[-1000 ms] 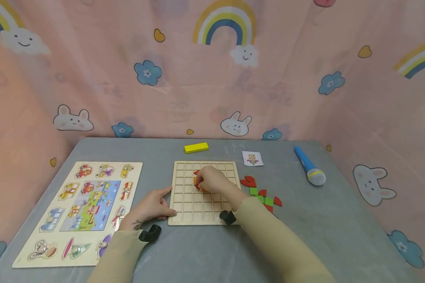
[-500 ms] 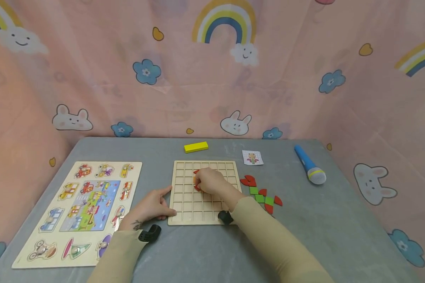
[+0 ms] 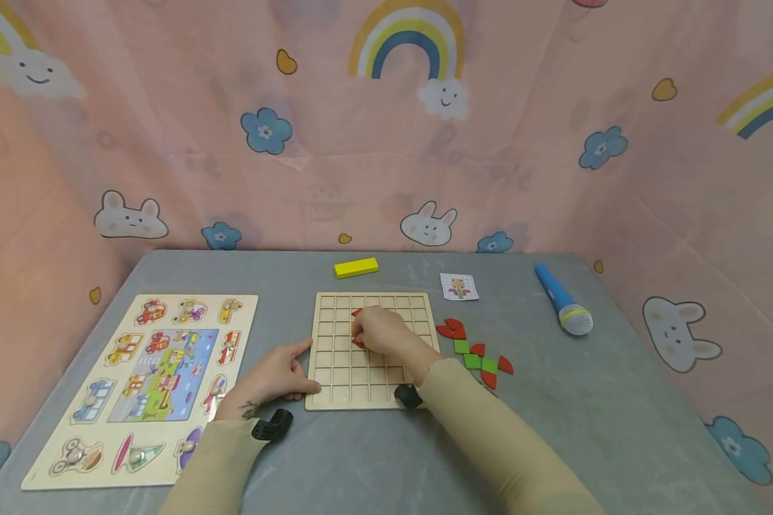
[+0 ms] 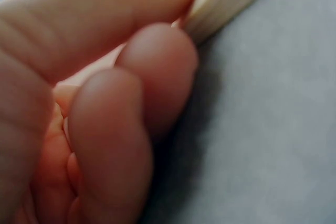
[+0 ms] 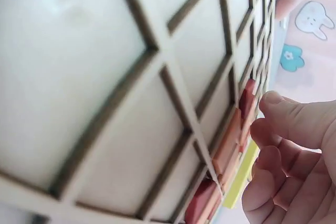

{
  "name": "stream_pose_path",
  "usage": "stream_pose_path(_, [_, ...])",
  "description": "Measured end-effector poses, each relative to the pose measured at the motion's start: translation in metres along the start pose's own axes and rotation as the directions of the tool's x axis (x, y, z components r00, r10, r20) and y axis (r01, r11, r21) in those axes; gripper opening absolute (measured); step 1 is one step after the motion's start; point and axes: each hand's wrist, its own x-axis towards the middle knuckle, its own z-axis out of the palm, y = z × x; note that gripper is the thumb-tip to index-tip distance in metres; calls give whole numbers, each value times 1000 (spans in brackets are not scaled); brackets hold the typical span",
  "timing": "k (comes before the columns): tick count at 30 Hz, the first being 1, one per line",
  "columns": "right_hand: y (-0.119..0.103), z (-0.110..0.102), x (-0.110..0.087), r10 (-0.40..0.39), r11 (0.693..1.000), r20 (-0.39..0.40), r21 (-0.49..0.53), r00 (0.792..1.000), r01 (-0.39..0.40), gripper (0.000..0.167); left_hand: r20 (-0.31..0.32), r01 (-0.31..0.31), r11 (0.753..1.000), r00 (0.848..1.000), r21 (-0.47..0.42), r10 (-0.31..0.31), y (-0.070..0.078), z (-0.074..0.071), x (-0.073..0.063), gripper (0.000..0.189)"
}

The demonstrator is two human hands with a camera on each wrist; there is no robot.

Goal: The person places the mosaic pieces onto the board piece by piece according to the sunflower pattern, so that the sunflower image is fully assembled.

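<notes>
A pale wooden grid board (image 3: 341,375) lies on the grey table. My left hand (image 3: 283,375) rests at its left edge, with index finger and thumb extended against the side. In the left wrist view its other fingers (image 4: 110,129) curl beneath. My right hand (image 3: 384,330) bends over the upper middle of the board, fingertips down at a small group of red and orange pieces. The right wrist view shows an orange piece (image 5: 228,142) and a dark red piece (image 5: 201,200) in the cells beside curled fingers (image 5: 270,161). I cannot tell whether the fingertips pinch a piece.
Loose red quarter-round pieces (image 3: 452,328) and green squares (image 3: 472,361) lie right of the board. Behind stand a yellow block (image 3: 356,268) and a small pattern card (image 3: 459,287). A blue toy microphone (image 3: 562,299) lies far right, a vehicle puzzle board (image 3: 140,463) left.
My right hand stays over the same pieces, its wrist and forearm shifting slightly left, so the loose green and red pieces show more fully. The left hand holds its place.
</notes>
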Motion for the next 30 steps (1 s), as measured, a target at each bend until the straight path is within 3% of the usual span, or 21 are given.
stream_pose_path(4, [4, -16, -11, 29, 992, -49, 121, 998, -23, 19, 3, 8, 1000, 1000, -3, -8, -1, 2, 0, 94])
stream_pose_path(8, [24, -44, -37, 106, 948, -150, 313, 983, -55, 26, 13, 6, 1000, 1000, -10, -6, 0, 2, 0, 94])
stream_pose_path(11, [51, -59, -62, 197, 906, -230, 413, 953, -88, 31, 13, 11, 1000, 1000, -15, -11, 3, 1, -1, 94])
stream_pose_path(14, [82, -60, -85, 326, 869, -248, 458, 912, -186, 35, 8, 22, 1000, 1000, -10, -22, 3, -1, -1, 94])
stream_pose_path(18, [113, -45, -102, 457, 834, -169, 423, 873, -354, 36, 8, 23, 1000, 1000, -6, -23, 2, -3, -1, 94])
stream_pose_path(24, [127, -15, -108, 466, 851, -52, 302, 883, -431, 34, 12, 5, 1000, 1000, -14, -5, 0, -4, -2, 94])
stream_pose_path(30, [126, -7, -112, 490, 852, -45, 236, 871, -467, 36, 16, -8, 1000, 1000, -8, 8, 0, -2, -1, 94])
